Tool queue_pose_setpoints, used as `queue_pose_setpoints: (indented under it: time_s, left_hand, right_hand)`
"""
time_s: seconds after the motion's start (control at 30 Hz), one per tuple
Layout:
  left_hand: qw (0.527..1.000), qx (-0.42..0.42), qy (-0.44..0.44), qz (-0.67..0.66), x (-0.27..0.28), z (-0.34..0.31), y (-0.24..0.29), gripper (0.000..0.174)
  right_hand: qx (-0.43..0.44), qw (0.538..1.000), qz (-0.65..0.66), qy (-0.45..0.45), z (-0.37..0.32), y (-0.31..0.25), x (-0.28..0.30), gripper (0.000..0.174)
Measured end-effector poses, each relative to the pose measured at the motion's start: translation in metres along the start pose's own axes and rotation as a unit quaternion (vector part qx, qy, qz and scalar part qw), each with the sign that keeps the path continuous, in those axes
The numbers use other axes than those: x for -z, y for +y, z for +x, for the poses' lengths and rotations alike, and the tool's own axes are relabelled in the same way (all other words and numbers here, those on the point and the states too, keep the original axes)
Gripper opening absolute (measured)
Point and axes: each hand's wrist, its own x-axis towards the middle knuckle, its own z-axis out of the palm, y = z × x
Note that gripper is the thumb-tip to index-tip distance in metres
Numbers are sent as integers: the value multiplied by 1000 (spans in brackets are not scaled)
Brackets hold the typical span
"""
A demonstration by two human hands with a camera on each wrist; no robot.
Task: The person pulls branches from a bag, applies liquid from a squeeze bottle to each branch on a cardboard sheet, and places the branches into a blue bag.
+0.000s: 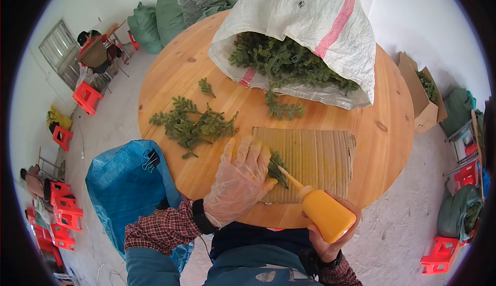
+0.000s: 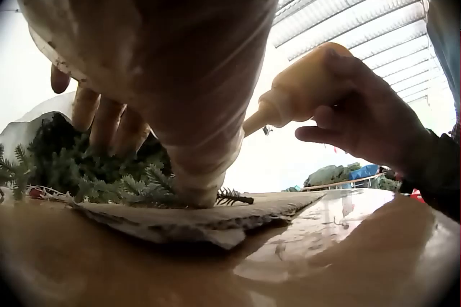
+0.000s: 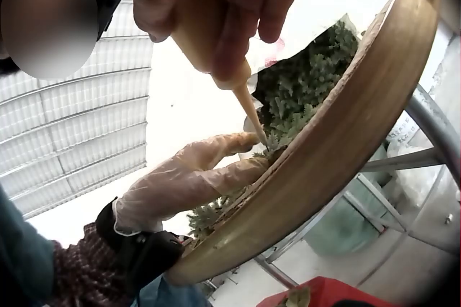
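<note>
On the wooden table lies a piece of corrugated cardboard (image 1: pixel 324 157) with a small green conifer sprig (image 1: pixel 278 168) at its left side. My left hand (image 1: pixel 238 175), in a clear plastic glove with yellow stains, rests with extended fingers against this sprig, thumb tip pressing down on the board. My right hand (image 1: pixel 330 237), bare, grips a yellow squeeze bottle (image 1: pixel 328 215) tilted so that its long nozzle (image 3: pixel 250 114) points at the sprig. The nozzle tip sits right at the needles, between the left thumb and forefinger in the right wrist view.
A white woven sack (image 1: pixel 294 17) full of sprigs (image 1: pixel 289 59) lies open at the table's back. Loose sprigs (image 1: pixel 194 123) are heaped left of the cardboard. A blue bag (image 1: pixel 129 188) hangs at the left edge. Red stools (image 1: pixel 88 97) and a cardboard box (image 1: pixel 421 97) stand around.
</note>
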Motion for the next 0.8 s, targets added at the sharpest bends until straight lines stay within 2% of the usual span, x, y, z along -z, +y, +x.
queue_pose_setpoints:
  time_s: [0.13, 0.23, 0.6, 0.7, 0.8]
  left_hand:
    - [998, -22, 1, -63, -9, 0, -5, 55]
    - [995, -13, -60, -76, -13, -3, -6, 57]
    - [994, -11, -72, -82, -15, -3, -6, 56]
    - [994, -9, -68, -89, -16, -4, -6, 56]
    - [994, -10, -65, -92, -15, -4, -7, 55]
  right_hand:
    - [5, 1000, -1, -4, 0, -2, 1, 86]
    - [2, 1000, 7, -1, 0, -4, 0, 85]
    - [13, 1000, -5, 2, 7, -13, -8, 83]
    - [69, 996, -59, -22, 7, -16, -3, 79]
    - [65, 996, -57, -10, 4, -19, -1, 77]
